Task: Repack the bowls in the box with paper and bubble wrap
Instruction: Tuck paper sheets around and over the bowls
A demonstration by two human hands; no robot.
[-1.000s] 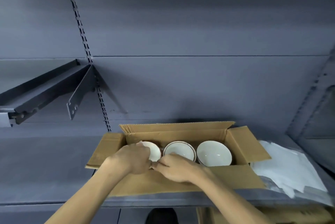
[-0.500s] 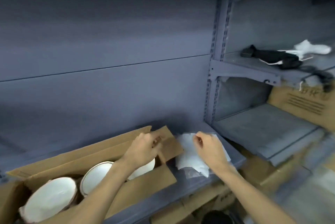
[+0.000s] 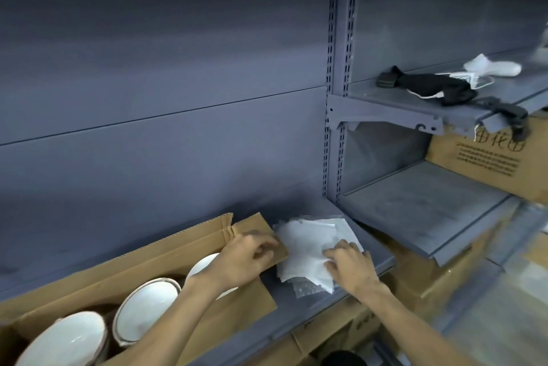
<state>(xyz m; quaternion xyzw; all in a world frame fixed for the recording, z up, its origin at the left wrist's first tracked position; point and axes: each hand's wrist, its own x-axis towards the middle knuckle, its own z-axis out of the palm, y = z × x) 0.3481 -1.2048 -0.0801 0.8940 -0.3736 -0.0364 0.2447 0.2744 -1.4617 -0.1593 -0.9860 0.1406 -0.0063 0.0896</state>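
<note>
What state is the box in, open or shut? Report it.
Open. The cardboard box has its flaps folded outward, and three white bowls show inside, uncovered.

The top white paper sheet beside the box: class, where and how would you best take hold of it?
Pinch the top white paper sheet at its free near corner by the right hand, coming from above; it lies flat on a fanned stack, so the corner peels up singly.
</note>
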